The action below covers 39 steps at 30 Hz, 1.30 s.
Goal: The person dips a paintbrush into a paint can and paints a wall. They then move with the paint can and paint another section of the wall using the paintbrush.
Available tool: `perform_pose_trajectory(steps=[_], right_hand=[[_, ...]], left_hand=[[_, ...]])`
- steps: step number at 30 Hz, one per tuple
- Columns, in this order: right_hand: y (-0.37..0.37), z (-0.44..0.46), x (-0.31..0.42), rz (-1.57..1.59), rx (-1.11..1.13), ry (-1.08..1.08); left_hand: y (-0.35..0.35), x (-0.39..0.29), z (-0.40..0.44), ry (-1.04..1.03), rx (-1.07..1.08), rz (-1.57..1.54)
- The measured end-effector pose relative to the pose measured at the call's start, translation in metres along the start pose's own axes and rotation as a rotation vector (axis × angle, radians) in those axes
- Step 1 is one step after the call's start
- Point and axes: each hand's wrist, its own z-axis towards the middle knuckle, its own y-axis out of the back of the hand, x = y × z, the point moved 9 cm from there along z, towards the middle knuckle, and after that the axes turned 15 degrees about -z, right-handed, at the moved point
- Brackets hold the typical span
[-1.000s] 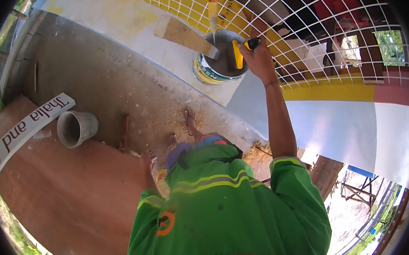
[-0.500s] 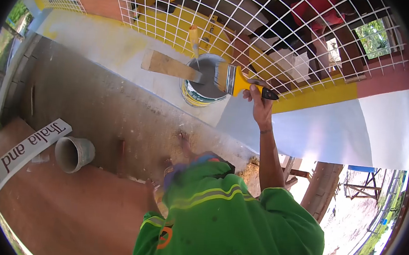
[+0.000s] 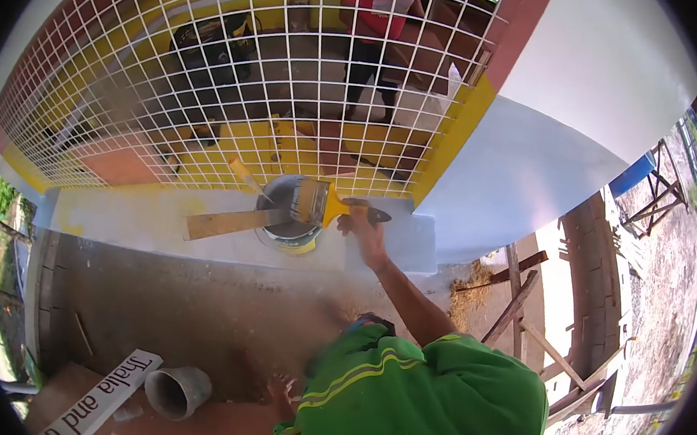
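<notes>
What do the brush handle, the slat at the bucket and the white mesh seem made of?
Brush handle: probably plastic, smooth yellow with a black end. Slat: likely bare wood, tan and mottled. White mesh: perhaps painted metal, its thin bars evenly white.

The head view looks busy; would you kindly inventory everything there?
Mesh: one, white, top
Ledge: one, whitish, below mesh
Bucket: one, grey inside, on ledge
Wooden slat: one, tan, at bucket
Tool: one, yellow, in bucket
Paintbrush: one, yellow-black, at bucket
Person: one, red shirt, behind mesh
Sign: one, white, lower left
Pail: one, grey, beside sign
Wall: one, blue-white, right
Timbers: several, brown, right
Own shirt: one, green, bottom
Right hand: one, bare, on paintbrush
Left hand: one, bare, lower centre
</notes>
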Motion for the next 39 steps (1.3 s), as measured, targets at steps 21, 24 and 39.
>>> perform_pose_trajectory(steps=[21,24,39], right_hand=[[0.305,-0.208,0.250,0.121,-0.820,0.834],[0.335,-0.192,0.259,-0.041,-0.892,0.845],[0.428,-0.111,0.271,-0.377,-0.930,0.892]], left_hand=[[-0.366,0.026,0.033,-0.324,0.429,1.143],[-0.579,0.057,-0.048,-0.586,0.668,1.196],[-0.997,0.069,-0.232,-2.303,0.581,1.134]])
